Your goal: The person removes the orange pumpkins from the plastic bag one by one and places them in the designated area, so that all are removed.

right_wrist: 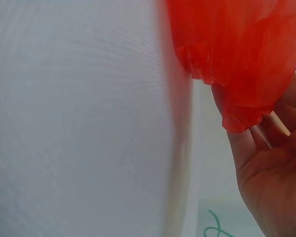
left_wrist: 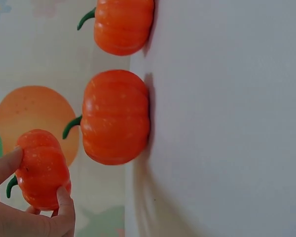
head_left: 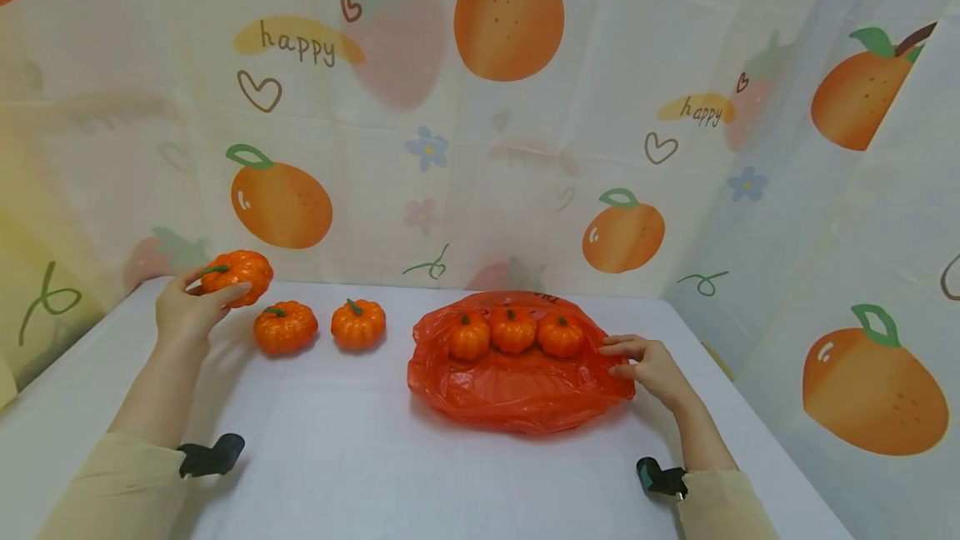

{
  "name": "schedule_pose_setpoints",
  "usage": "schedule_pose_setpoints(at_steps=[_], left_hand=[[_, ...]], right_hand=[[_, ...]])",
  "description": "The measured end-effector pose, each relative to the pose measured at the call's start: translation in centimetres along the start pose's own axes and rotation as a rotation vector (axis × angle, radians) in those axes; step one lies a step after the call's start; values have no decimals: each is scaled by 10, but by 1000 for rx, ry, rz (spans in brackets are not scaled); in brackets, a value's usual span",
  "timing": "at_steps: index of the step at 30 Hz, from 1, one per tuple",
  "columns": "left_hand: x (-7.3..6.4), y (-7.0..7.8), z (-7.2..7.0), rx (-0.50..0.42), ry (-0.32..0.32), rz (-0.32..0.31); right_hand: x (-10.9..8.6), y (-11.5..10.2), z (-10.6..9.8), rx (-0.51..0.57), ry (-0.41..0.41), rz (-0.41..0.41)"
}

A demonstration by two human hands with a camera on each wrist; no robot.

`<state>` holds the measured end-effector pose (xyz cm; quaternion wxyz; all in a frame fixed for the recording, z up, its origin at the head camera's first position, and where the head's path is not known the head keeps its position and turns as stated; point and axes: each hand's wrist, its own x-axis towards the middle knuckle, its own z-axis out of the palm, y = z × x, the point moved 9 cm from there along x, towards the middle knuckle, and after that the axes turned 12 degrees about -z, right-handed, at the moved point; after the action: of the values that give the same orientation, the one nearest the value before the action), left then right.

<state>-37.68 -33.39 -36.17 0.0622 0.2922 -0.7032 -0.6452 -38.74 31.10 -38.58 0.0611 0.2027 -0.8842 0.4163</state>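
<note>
My left hand [head_left: 186,311] holds a small orange toy pumpkin [head_left: 238,277] with a green stem, raised at the table's left side. In the left wrist view the thumb and fingers grip that pumpkin [left_wrist: 42,170] from its sides. Two more pumpkins, one close by [head_left: 286,328] and one further right [head_left: 358,325], sit on the table. A red plastic bag [head_left: 517,394] lies spread open right of centre, with three pumpkins [head_left: 513,331] in a row in it. At the bag's right edge, my right hand [head_left: 652,369] holds the rim between thumb and fingers.
A white-covered table [head_left: 322,457] bears everything. Behind it and along the right side hangs a curtain [head_left: 510,157] printed with oranges and flowers. Black wrist mounts [head_left: 212,455] are strapped over both sleeves.
</note>
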Motion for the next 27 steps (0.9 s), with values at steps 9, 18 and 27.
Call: schedule_pose_setpoints(at_steps=[9,18,27], left_hand=[[11,-19,-19,110,78,-55],[21,-37,-29,154,111,-93],[22,-44,-28,174,106,-130]], right_hand=[[0,2,0,-1,5,6],[0,0,0,24,2,-2],[-1,1,0,27,2,7]])
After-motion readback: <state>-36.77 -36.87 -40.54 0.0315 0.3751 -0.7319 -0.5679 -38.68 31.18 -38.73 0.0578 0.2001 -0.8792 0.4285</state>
